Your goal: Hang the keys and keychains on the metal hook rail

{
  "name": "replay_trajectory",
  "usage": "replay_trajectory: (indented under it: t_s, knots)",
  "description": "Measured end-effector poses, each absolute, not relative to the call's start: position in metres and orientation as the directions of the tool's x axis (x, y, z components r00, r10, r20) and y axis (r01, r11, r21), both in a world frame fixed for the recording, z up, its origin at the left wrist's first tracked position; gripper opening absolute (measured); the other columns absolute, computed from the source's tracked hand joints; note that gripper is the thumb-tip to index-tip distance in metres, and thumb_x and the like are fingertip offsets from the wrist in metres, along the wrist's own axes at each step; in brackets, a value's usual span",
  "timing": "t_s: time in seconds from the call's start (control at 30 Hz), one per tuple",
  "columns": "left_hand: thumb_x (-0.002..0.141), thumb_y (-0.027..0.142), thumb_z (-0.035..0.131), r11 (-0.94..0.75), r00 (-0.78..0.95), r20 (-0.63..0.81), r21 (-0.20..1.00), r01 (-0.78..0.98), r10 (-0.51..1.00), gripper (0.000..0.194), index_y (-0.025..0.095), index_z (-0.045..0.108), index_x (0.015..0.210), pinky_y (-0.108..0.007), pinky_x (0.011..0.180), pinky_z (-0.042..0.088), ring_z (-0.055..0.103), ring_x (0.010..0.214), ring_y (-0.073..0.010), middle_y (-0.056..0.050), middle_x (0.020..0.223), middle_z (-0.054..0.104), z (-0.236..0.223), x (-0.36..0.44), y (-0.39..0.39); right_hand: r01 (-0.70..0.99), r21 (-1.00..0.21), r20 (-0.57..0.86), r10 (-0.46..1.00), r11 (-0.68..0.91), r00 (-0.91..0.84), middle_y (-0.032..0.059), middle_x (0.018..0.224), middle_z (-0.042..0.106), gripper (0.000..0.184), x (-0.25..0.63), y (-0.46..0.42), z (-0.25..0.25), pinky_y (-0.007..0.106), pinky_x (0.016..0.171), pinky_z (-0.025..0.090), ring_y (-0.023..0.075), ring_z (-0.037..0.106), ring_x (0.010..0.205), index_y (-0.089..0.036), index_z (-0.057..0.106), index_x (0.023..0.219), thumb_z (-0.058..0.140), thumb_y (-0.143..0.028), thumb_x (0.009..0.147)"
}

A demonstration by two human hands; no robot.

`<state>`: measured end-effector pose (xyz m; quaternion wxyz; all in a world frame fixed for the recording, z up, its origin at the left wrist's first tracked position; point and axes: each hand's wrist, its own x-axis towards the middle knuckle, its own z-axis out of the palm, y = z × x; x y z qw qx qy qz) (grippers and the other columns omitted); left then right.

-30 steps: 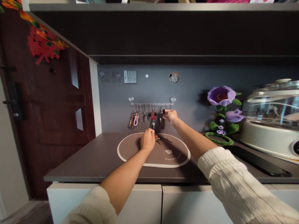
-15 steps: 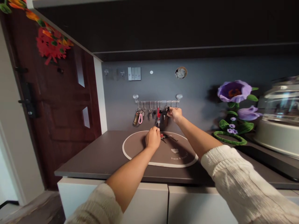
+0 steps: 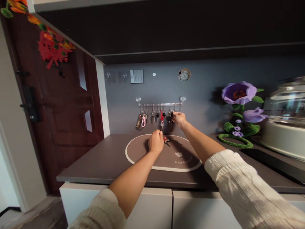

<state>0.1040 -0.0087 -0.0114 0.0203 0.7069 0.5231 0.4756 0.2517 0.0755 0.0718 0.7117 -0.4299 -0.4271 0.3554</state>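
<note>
My right hand (image 3: pixel 179 120) pinches a dark bunch of keys (image 3: pixel 171 120) whose ring loops at a hook near the right end of the clear hook rail (image 3: pixel 160 104). My left hand (image 3: pixel 156 141) is closed above the oval brown mat (image 3: pixel 138 156), its fingertips curled; what lies inside them, if anything, is hidden. Just right of it, keys with a red piece (image 3: pixel 168 140) rest on the mat. Along the rail hang other keys, among them a pink loop strap (image 3: pixel 143 121), a brown tag (image 3: pixel 138 121) and a red strap (image 3: pixel 161 116).
A dark shelf (image 3: pixel 166 28) overhangs the counter (image 3: pixel 95 159). To the right stand purple fabric flowers (image 3: pixel 239 93), a domed appliance (image 3: pixel 283 133) and a flat black object (image 3: pixel 271 165). A brown door (image 3: pixel 57 133) is at the left; white cabinet fronts (image 3: pixel 114 203) lie below.
My right hand has moved slightly down, and the key ring at the hook shows more plainly above the fingers. My left hand stays almost where it was.
</note>
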Motion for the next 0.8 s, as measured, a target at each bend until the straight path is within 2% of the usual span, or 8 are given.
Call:
replay_trajectory:
  t_s: [0.2,0.47,0.63,0.8]
  knots:
    - [0.088,0.027,0.032,-0.422,-0.023,0.638,0.537,0.730,0.770,0.025,0.019,0.055,0.082,-0.027,0.068,0.037,0.056,0.079,-0.0171,-0.007,0.083,0.062,-0.011,0.103,-0.007,-0.098,-0.925,0.303,0.870,0.366,0.390,-0.0059,0.041,0.040,0.015,0.251,0.071,0.072,0.016,0.041,0.035,0.0035,0.036,0.037,-0.016,0.047,0.059,0.049,-0.006,0.070]
    - [0.088,0.028,0.031,-0.366,-0.058,0.602,0.555,0.747,0.796,0.026,0.019,0.055,0.085,-0.026,0.070,0.037,0.056,0.083,-0.0166,-0.007,0.088,0.063,-0.009,0.101,-0.007,0.005,-0.929,0.333,0.828,0.371,0.451,-0.0054,0.048,0.043,0.016,0.249,0.047,0.077,0.014,0.044,0.033,0.0032,0.039,0.043,-0.015,0.047,0.057,0.047,-0.002,0.066]
    - [0.088,0.027,0.031,-0.349,-0.074,0.590,0.569,0.745,0.804,0.025,0.019,0.055,0.087,-0.026,0.072,0.038,0.056,0.085,-0.0165,-0.007,0.090,0.062,-0.008,0.099,-0.006,0.032,-0.918,0.376,0.838,0.396,0.394,-0.0053,0.050,0.044,0.012,0.240,0.018,0.077,0.016,0.045,0.034,0.0035,0.038,0.043,-0.016,0.047,0.062,0.046,-0.005,0.068]
    - [0.088,0.027,0.031,-0.334,-0.073,0.581,0.561,0.758,0.810,0.026,0.019,0.055,0.087,-0.026,0.072,0.038,0.056,0.086,-0.0168,-0.008,0.091,0.062,-0.008,0.096,-0.006,0.042,-0.911,0.398,0.848,0.410,0.349,-0.0029,0.058,0.052,0.006,0.234,-0.002,0.064,0.017,0.050,0.036,0.0044,0.045,0.050,-0.015,0.051,0.068,0.048,-0.010,0.069]
